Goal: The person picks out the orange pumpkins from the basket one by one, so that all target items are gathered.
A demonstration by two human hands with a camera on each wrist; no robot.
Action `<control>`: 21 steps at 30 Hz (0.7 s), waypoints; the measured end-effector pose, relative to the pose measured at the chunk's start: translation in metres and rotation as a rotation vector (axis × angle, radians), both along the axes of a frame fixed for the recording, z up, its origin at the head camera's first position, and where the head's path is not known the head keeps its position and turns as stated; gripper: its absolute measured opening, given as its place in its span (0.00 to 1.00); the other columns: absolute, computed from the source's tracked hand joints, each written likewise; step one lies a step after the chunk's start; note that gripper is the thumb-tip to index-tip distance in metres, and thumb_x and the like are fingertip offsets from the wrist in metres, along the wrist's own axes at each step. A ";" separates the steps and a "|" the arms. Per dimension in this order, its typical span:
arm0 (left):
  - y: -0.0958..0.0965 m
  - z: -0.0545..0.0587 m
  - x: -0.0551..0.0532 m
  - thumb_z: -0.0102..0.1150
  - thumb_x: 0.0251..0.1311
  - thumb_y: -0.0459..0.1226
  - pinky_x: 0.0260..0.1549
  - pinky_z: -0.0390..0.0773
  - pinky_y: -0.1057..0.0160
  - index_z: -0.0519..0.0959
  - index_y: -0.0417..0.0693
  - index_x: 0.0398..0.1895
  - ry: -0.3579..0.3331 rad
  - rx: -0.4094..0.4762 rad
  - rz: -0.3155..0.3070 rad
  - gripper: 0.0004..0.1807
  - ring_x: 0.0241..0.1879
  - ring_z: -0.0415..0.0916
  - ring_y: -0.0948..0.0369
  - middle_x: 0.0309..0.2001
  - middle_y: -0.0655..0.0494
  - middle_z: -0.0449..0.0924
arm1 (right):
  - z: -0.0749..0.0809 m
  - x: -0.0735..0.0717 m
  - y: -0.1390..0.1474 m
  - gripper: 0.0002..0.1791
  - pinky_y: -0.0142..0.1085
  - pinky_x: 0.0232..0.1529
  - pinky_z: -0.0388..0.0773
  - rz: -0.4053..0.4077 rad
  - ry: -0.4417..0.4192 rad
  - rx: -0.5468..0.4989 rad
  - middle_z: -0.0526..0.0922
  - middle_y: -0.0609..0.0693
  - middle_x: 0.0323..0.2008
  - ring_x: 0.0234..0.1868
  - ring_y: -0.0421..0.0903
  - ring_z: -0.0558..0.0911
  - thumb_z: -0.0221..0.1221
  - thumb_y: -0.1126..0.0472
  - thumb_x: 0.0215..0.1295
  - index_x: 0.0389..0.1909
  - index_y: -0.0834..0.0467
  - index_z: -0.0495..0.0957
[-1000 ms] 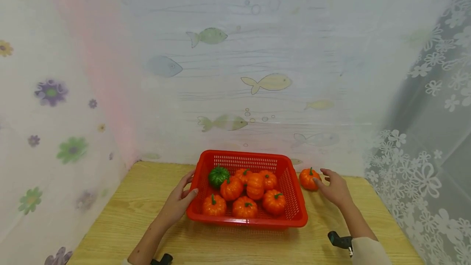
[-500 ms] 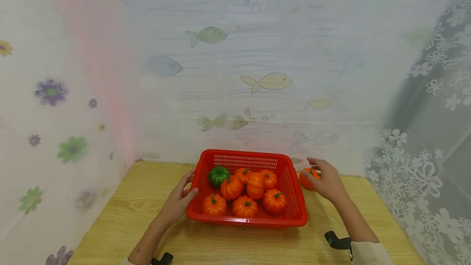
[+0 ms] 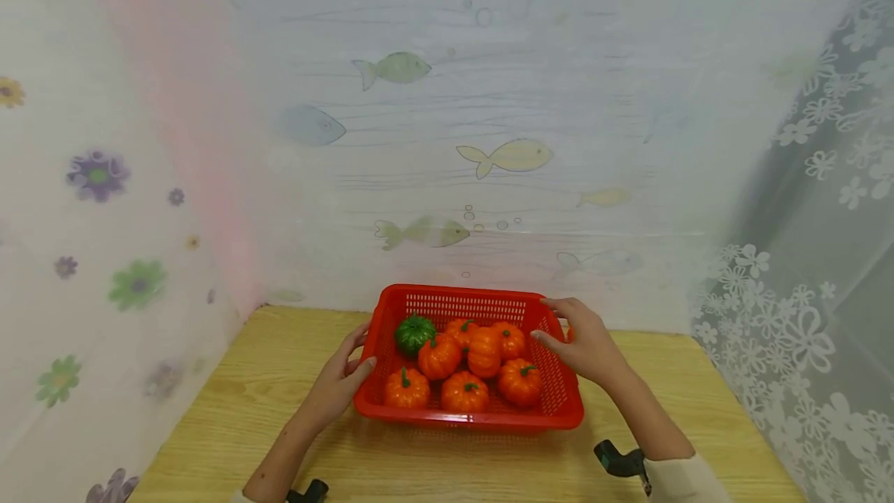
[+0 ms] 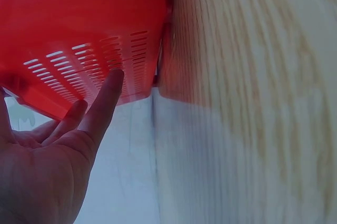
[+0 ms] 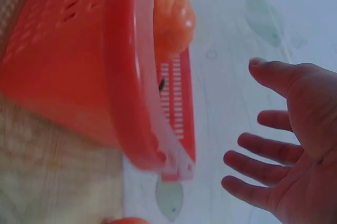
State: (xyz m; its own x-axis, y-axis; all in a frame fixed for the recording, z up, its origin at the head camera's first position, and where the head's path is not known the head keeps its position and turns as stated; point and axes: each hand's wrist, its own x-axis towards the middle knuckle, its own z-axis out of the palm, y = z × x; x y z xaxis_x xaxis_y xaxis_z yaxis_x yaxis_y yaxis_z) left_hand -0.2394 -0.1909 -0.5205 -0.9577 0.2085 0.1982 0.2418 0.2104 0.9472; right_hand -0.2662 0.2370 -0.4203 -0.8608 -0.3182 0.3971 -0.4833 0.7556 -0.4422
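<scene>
A red plastic basket point(image 3: 468, 419) holds several small orange toy pumpkins point(image 3: 465, 393) and one green toy pumpkin point(image 3: 415, 334) at its back left. My left hand point(image 3: 337, 379) grips the basket's left side, thumb at the rim and fingers against the slotted outer wall, as the left wrist view also shows. Over the basket's right rim is my right hand point(image 3: 587, 341), fingers spread and holding nothing; the right wrist view shows its bare palm. Another orange pumpkin point(image 3: 570, 334) stands on the table outside the basket, mostly hidden behind that hand.
The wood-grain table point(image 3: 279, 402) meets a fish-patterned wall covering point(image 3: 489, 200) close behind the basket. Flower-patterned sheets hang at the left and right. A dark camera mount point(image 3: 618, 460) is strapped to my right wrist.
My right hand has moved left from beside the loose pumpkin, across it, to the basket's right rim. The pumpkin stays outside the basket. My left hand and the basket have not moved.
</scene>
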 end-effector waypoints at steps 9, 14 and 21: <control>-0.001 -0.003 -0.001 0.56 0.81 0.39 0.51 0.88 0.54 0.55 0.57 0.86 -0.010 -0.005 0.020 0.36 0.66 0.78 0.39 0.77 0.42 0.64 | 0.005 0.000 -0.030 0.35 0.65 0.64 0.77 0.047 -0.048 0.047 0.79 0.63 0.64 0.65 0.65 0.77 0.74 0.51 0.67 0.70 0.63 0.76; -0.001 -0.003 -0.001 0.56 0.81 0.38 0.51 0.88 0.53 0.55 0.57 0.85 -0.004 -0.003 0.016 0.36 0.66 0.77 0.38 0.77 0.41 0.64 | 0.006 -0.002 -0.044 0.37 0.62 0.63 0.79 0.088 -0.104 0.056 0.77 0.62 0.66 0.65 0.64 0.79 0.74 0.49 0.66 0.71 0.62 0.75; 0.000 0.000 0.000 0.56 0.80 0.39 0.51 0.88 0.53 0.56 0.56 0.85 -0.001 -0.005 0.009 0.35 0.66 0.76 0.36 0.77 0.40 0.64 | -0.001 -0.008 -0.061 0.41 0.57 0.65 0.80 0.100 -0.193 0.112 0.75 0.59 0.68 0.64 0.59 0.80 0.76 0.46 0.63 0.73 0.59 0.75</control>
